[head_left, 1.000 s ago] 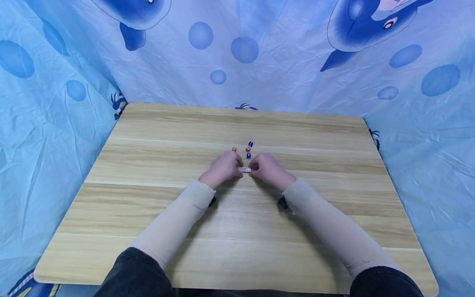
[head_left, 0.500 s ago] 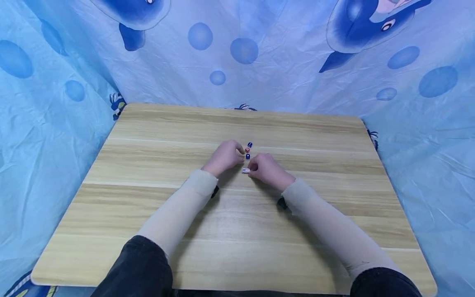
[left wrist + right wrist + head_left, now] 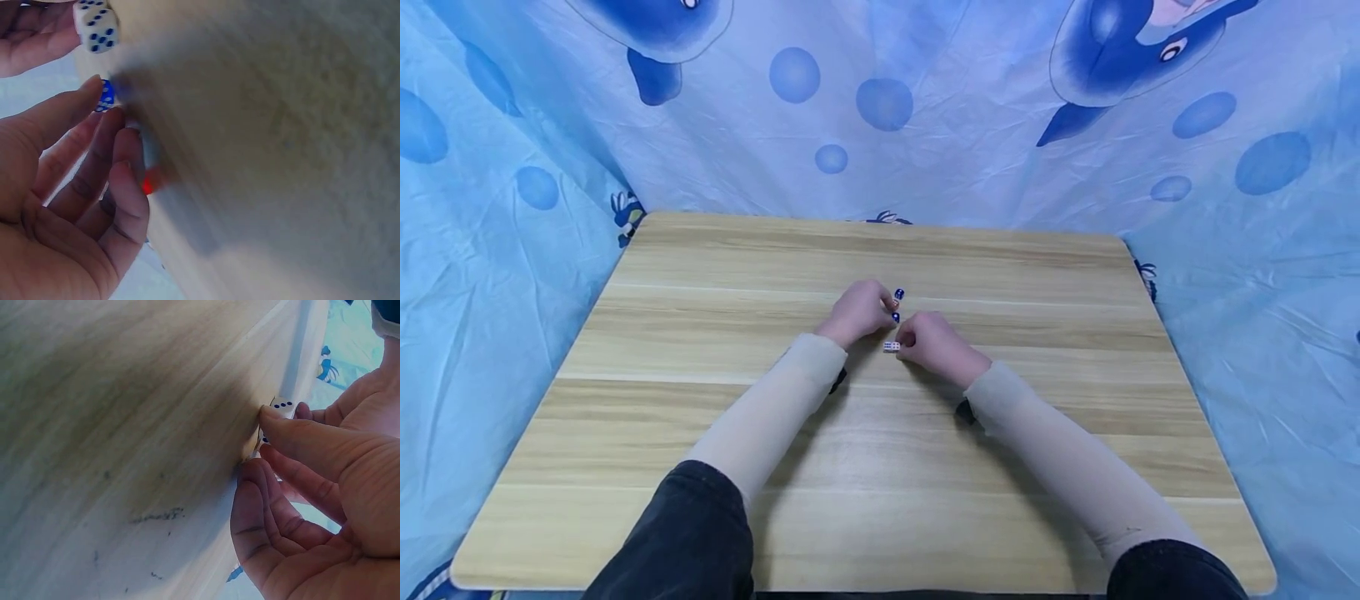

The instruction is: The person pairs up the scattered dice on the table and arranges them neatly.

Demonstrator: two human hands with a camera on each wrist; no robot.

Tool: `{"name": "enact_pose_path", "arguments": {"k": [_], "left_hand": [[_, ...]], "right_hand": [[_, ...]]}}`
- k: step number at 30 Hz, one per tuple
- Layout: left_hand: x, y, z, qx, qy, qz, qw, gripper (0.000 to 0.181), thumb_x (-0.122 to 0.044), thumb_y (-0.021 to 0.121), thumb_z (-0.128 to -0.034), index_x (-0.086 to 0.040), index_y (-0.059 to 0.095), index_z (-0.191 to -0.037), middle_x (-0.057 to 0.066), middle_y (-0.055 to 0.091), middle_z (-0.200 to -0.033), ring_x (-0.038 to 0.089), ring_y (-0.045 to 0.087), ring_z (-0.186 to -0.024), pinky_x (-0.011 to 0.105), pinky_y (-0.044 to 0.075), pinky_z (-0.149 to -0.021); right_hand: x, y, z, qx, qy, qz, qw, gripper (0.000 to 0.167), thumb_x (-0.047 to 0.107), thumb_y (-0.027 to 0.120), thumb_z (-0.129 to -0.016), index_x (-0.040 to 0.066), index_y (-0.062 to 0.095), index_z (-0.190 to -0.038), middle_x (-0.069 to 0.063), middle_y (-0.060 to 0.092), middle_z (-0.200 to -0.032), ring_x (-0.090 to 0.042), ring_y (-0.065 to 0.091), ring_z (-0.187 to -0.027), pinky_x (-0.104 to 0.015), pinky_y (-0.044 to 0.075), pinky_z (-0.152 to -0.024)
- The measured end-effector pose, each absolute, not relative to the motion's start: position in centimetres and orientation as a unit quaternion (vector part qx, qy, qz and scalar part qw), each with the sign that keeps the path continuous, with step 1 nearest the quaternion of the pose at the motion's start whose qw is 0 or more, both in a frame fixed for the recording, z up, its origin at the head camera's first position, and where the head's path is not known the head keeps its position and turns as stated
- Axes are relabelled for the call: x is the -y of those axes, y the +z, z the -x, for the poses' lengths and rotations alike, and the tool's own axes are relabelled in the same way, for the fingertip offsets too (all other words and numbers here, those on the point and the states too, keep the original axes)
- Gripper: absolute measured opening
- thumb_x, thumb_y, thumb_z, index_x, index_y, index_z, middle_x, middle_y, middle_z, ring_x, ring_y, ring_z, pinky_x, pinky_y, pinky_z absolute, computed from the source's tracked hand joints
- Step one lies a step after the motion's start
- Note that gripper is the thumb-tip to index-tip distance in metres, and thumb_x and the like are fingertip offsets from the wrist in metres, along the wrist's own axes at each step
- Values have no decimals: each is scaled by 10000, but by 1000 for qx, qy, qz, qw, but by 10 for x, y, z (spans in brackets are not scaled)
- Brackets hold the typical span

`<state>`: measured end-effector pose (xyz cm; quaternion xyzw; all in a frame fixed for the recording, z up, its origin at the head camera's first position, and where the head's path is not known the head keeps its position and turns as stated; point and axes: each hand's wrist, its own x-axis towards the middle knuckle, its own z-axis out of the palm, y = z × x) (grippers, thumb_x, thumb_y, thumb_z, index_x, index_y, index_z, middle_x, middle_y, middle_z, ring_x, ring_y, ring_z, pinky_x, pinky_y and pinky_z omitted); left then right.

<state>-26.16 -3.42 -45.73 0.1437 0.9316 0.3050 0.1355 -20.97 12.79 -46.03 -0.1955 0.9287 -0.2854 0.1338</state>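
Observation:
My left hand (image 3: 859,312) is at the middle of the table, thumb and fingertips around a blue die (image 3: 107,95) with white dots. Nearer to me, two white dice (image 3: 891,347) with dark dots sit side by side. My right hand (image 3: 936,346) pinches the right end of that white pair; in the right wrist view the thumb covers part of a white die (image 3: 283,405). A red die (image 3: 895,304) shows only partly beside my left fingers. Just past it lies another blue die (image 3: 899,293). Red also peeks out behind the left fingers in the left wrist view (image 3: 148,185).
The dice lie on a light wood-grain table (image 3: 880,500) with rounded corners. Blue curtains (image 3: 970,167) printed with dolphins and bubbles hang behind it and at both sides.
My left hand has left the white dice and moved forward to the near blue die, covering one red die on the left. The right hand has stayed at the white dice.

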Motion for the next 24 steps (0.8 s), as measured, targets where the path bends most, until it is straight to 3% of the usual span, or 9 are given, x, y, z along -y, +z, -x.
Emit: {"name": "enact_pose_path", "arguments": {"k": [10,17,24], "left_hand": [[36,-458,265,-941,276,-146,126,136,-101,837,-808,-110,790,-935,27,703,-960,203,617,-791,315,508,-651],[38,-458,264,-941,278,-148,125,123,-119,870,-797,-117,797,-896,13,686,-984,186,601,-849,315,497,-733],[35,-456,260,-932,289,-165,146,109,-128,865,-804,-86,767,-829,34,683,-854,219,604,-778,327,498,-692]], "right_hand": [[-126,-459,210,-930,-285,187,139,116,61,815,-847,48,777,-955,4,694,-833,-146,623,-750,-300,517,-710],[-127,-459,211,-930,-287,185,140,92,69,815,-850,50,774,-930,14,692,-802,-143,623,-735,-298,513,-706],[-127,-459,209,-929,-288,192,129,80,53,823,-835,38,769,-892,7,687,-780,-155,618,-736,-305,513,-709]]}}
